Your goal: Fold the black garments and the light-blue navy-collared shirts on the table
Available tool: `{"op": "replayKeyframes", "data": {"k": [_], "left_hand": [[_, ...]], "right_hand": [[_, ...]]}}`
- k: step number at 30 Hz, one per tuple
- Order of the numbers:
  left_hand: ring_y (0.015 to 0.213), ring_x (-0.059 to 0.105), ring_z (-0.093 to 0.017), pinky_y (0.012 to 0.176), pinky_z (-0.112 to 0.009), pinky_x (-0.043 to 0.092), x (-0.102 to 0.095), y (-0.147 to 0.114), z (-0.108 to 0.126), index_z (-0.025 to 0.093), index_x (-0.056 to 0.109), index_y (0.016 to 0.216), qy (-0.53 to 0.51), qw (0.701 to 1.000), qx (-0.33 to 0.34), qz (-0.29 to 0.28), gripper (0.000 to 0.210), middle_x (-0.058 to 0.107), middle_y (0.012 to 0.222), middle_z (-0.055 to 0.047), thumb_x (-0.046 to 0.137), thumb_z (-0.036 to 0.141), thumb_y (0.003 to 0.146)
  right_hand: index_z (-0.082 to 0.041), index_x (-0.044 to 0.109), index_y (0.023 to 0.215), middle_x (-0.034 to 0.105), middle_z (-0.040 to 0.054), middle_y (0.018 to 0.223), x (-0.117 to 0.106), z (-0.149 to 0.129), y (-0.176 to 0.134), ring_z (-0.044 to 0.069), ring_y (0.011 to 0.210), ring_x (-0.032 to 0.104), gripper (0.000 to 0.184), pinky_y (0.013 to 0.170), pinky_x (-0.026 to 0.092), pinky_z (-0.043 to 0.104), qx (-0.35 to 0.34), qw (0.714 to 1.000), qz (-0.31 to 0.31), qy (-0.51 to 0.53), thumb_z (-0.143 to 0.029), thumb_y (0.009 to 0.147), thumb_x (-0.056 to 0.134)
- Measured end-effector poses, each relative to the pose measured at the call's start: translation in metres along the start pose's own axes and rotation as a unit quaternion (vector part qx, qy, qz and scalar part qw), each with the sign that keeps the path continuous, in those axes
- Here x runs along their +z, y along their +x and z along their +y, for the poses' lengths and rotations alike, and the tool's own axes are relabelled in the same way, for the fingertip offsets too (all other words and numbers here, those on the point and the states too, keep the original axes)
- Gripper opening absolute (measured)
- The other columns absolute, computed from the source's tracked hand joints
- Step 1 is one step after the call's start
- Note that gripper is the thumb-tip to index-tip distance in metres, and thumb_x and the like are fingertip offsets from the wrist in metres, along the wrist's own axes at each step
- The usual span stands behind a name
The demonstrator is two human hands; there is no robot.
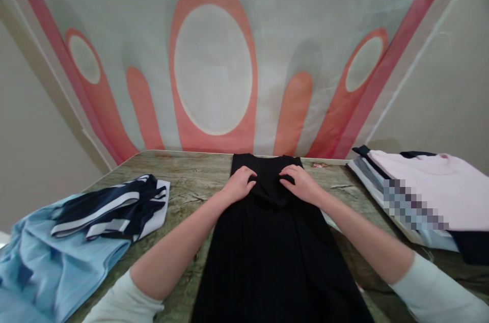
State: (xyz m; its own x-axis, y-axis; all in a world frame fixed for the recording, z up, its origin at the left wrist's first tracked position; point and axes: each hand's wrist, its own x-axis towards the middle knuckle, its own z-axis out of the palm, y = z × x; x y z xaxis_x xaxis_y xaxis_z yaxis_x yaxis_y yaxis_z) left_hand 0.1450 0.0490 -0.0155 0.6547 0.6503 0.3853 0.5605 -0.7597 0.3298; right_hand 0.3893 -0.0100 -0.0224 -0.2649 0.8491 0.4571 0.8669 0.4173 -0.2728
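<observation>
A long black sleeveless garment (275, 262), perhaps a dress, lies lengthwise down the middle of the table, its neckline at the far edge. Near its upper part, my left hand (240, 184) pinches the dark fabric between thumb and fingers. Opposite it, my right hand (301, 184) grips the cloth in the same way on the other side. Between both hands the fabric is bunched and raised into a loose fold. The lower end of the garment runs out of view at the bottom.
Light blue clothing (72, 262) lies rumpled at the left, with a navy garment with white stripes (114, 206) on top. At the right is a stack of folded clothes, a pale pink top (439, 185) uppermost. Behind the wood-patterned table (191, 170) stands a printed backdrop (153, 17).
</observation>
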Motion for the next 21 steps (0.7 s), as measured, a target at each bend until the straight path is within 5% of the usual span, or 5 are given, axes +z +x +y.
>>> {"op": "replayKeyframes", "data": {"k": [5, 14, 21], "left_hand": [[0.085, 0.056, -0.017, 0.080, -0.029, 0.044, 0.001, -0.006, 0.006, 0.017, 0.062, 0.087, -0.016, 1.000, -0.010, -0.010, 0.010, 0.060, 0.086, -0.004, 0.058, 0.020, 0.079], [0.085, 0.055, -0.017, 0.080, -0.028, 0.043, 0.006, -0.007, 0.009, 0.017, 0.065, 0.084, -0.005, 1.000, -0.002, -0.024, 0.009, 0.061, 0.084, -0.004, 0.063, 0.021, 0.076], [0.083, 0.055, -0.018, 0.078, -0.028, 0.044, 0.011, -0.007, 0.008, 0.017, 0.062, 0.084, 0.014, 1.000, -0.024, -0.009, 0.009, 0.058, 0.083, -0.003, 0.061, 0.022, 0.076]], "right_hand": [[-0.018, 0.061, 0.095, 0.057, 0.0064, 0.095, 0.010, -0.030, -0.006, 0.018, 0.090, 0.052, 0.017, 0.082, 0.043, 0.032, -0.023, 0.997, -0.037, 0.069, -0.026, 0.081, 0.054], [-0.019, 0.062, 0.096, 0.056, 0.0064, 0.094, 0.015, -0.024, -0.003, 0.016, 0.084, 0.054, 0.020, 0.076, 0.044, 0.029, 0.012, 0.992, -0.068, 0.102, -0.027, 0.078, 0.057], [-0.018, 0.062, 0.082, 0.059, 0.0048, 0.083, 0.013, -0.042, 0.030, 0.017, 0.074, 0.056, 0.028, 0.065, 0.040, 0.026, 0.092, 0.986, -0.140, 0.016, -0.044, 0.071, 0.060]]}}
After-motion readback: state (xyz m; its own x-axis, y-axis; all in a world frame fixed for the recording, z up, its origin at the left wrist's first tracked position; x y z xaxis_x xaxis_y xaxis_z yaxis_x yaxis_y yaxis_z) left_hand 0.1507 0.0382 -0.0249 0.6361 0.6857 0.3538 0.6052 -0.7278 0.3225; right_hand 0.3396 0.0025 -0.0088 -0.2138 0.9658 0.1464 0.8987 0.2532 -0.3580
